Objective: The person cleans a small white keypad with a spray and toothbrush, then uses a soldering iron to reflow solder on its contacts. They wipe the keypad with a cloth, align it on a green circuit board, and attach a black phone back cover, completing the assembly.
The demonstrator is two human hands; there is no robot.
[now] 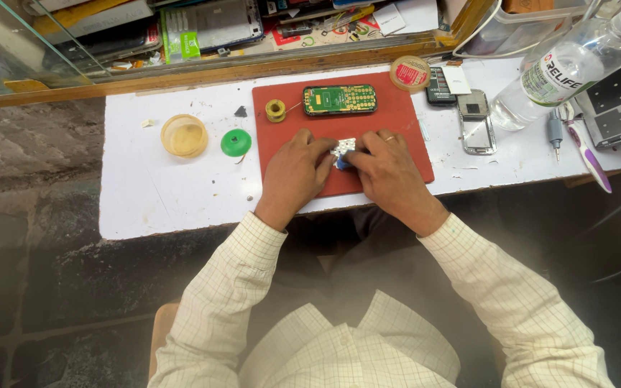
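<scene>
— Head view: what between the hands?
— Small white keypad piece (344, 148), pinched by left hand (292, 176) and right hand (389, 176) together, on red mat (404, 122).
— Nearer hand?
— Equal, touching both; long axis not clear. Circuit board (340, 100) lying crosswise just beyond fingertips.

matt red rubbery mat (397, 122) on a scuffed white painted bench (159, 194), clear glossy plastic bottle (569, 68), shiny metal phone frame (476, 123), checked cotton sleeves.
</scene>
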